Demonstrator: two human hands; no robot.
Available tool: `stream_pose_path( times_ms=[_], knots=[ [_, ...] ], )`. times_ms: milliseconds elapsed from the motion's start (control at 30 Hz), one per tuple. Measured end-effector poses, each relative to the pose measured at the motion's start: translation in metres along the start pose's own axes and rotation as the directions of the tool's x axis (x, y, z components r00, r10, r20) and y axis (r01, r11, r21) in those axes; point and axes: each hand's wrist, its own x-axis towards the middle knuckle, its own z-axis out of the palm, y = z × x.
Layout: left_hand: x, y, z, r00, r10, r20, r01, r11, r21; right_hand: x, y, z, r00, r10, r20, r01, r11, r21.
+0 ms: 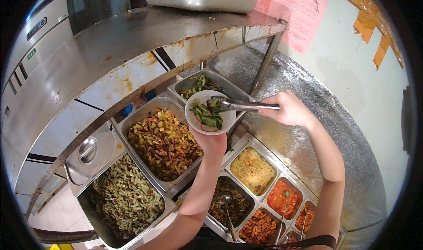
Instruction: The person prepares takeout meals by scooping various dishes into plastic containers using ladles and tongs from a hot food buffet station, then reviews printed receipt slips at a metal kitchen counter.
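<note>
My left hand [211,142] holds a white bowl [228,121] from below, tilted a little toward me. Cooked leafy greens [209,116] with a few orange shreds lie inside it. In my right hand [287,109] are metal tongs [244,105], whose tips reach over the bowl's rim and touch the greens. Behind the bowl, a steel pan [236,81] contains more of the same greens [200,84]; the bowl hides part of it. To the left of my left hand stands a deep pan of diced vegetables and meat [162,144].
A pan of chopped green beans [132,197] stands lower left beside a steel lid [87,150]. Small pans hold noodles [252,167], red tomato-like food [286,197] and other dishes, several with spoons. A stained steel shelf [132,35] overhangs the back, its leg [267,63] near the tongs.
</note>
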Motion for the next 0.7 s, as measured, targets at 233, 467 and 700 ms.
stream_pose_path(
  times_ms=[233,467,700],
  knots=[
    [-0.005,0.012,0.000,1.000,0.018,-0.008,-0.017,0.999,0.047,-0.002,-0.019,0.011,0.994,-0.108,-0.015,0.104,0.979,-0.178],
    [-0.004,0.019,0.005,0.999,-0.004,-0.044,0.004,1.000,-0.013,-0.002,-0.005,0.008,0.978,-0.182,-0.104,0.177,0.983,-0.051],
    [-0.005,0.030,-0.008,0.981,0.183,-0.065,-0.177,0.980,0.087,0.021,0.016,0.017,0.986,-0.038,-0.160,0.055,0.993,0.107]
  ],
)
